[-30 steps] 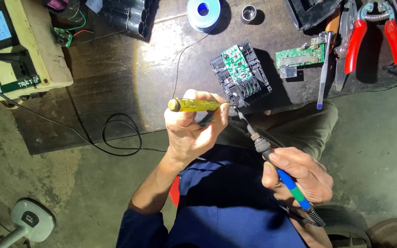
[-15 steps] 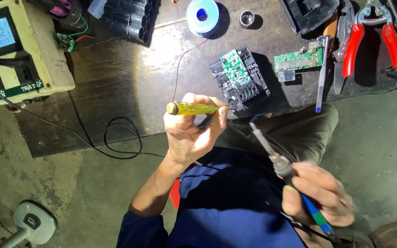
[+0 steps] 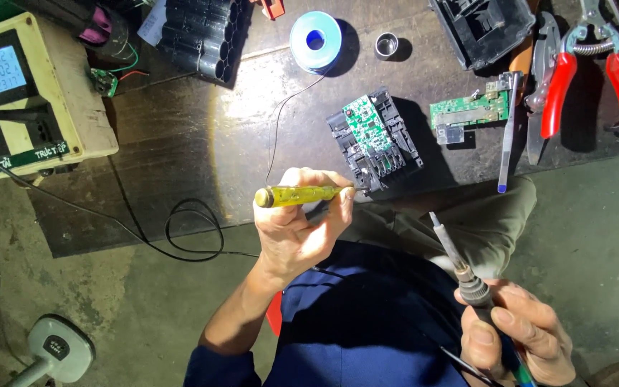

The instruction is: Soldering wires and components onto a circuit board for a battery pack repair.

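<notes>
Upper left of the frame: a cream meter box (image 3: 34,107) with a lit blue screen, black cord (image 3: 180,236) looping off it across the dark worktop (image 3: 180,143). Lower left corner: a grey lamp base (image 3: 57,349) on the floor.

Top centre-left: a black cell holder (image 3: 202,36), then a solder spool (image 3: 315,41) with thin wire trailing down toward the centre.

Centre: left hand (image 3: 299,226) wrapped shut around a yellow screwdriver (image 3: 299,195), held level, its tip reaching the lower edge of the board (image 3: 374,140) — green, seated in a black housing, just above the hand. Screwdriver and board sit much as half a second ago; hardly any shift there.

Lower right: right hand (image 3: 517,337) closed around the soldering iron (image 3: 456,251) handle, tip pointing up-left and now well apart from the board. A second ago that tip was right at the board's edge; since then pulled back and down toward the lap (likely one joint finished, or a pause between joints) — heat off the board, screwdriver left to pry or probe.

Upper right: a second green board (image 3: 467,111), blue-tipped tweezers (image 3: 506,136), red-handled pliers (image 3: 589,79), a black casing (image 3: 481,25) at the top edge.
</notes>
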